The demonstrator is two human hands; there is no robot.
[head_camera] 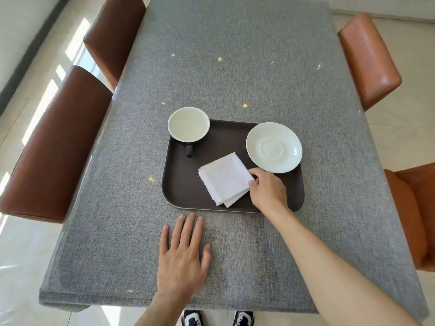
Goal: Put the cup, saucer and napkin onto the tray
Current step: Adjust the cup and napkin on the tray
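Note:
A dark brown tray (186, 191) lies on the grey table. A black cup (188, 124) with a pale inside stands at its far left corner, handle pointing toward me. A white saucer (274, 147) rests at the tray's far right. A folded white napkin (224, 178) lies flat on the tray's middle. My right hand (267, 190) touches the napkin's right edge, fingers pinched on the cloth. My left hand (182, 254) lies flat on the table, fingers spread, just in front of the tray.
The grey table (223, 67) stretches far ahead. Two brown chairs (54, 149) stand along its left side, and orange chairs (369, 60) along its right. My shoes (193, 318) show below the near table edge.

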